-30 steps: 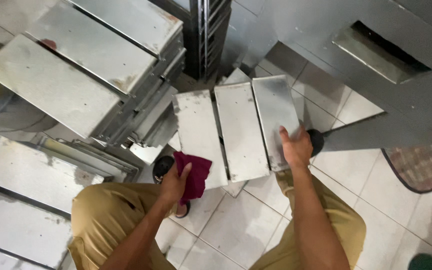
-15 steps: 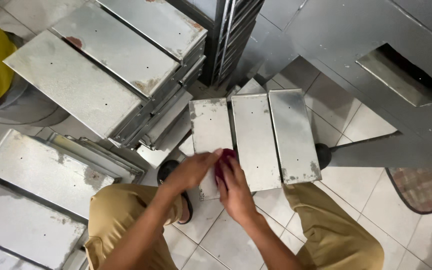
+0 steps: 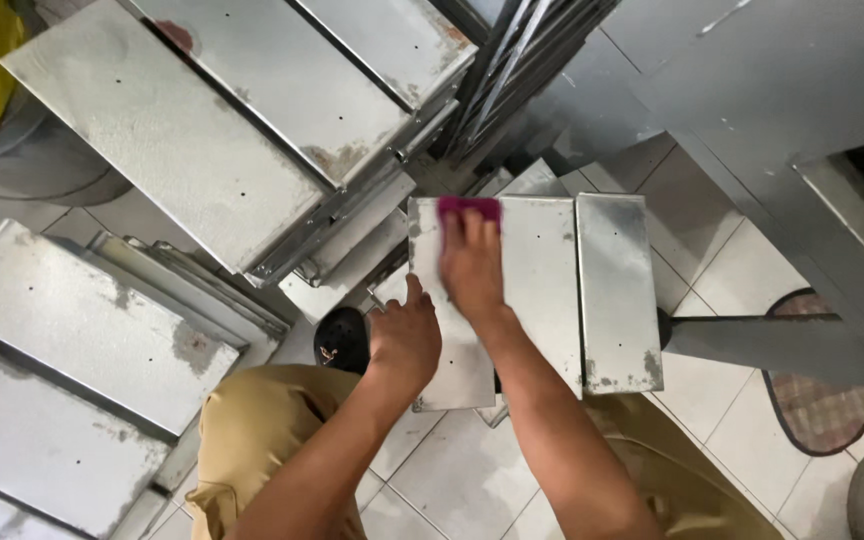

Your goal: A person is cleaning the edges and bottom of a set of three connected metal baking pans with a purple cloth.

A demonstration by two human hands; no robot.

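Three panels: flat oblong metal panels lie side by side on the tiled floor point(image 3: 452, 480), long axes running away from the person, near ends toward the knees.
Left panel point(image 3: 447, 360): dull grey, small holes in its face, tilted slightly so its far end leans right; both hands are on it.
Middle panel point(image 3: 542, 290): just beside the left one, edges touching or nearly so.
Right panel point(image 3: 617, 290): brighter sheen, rust-brown specks at its near end.
Cloth point(image 3: 469, 208): magenta, bunched, at the far end of the left panel, showing just past the fingertips.
Right hand point(image 3: 470, 265): palm down, fingers together and laid flat, pressing the cloth against the panel.
Left hand point(image 3: 404, 340): at the panel's left edge, fingers curled, thumb up along the edge; whether it grips the rim or only steadies it, cannot tell.
Stacks point(image 3: 202, 150): more oblong panels piled at left and far left, long axes slanting, with rust patches; no labels or signs to be made out.
Mat point(image 3: 817, 400): oval, checked, dark-rimmed, at right on the floor.
Trousers point(image 3: 272, 440): tan, knees apart, either side of the panels' near ends.
Dark shoe point(image 3: 342, 340): just left of the left hand.
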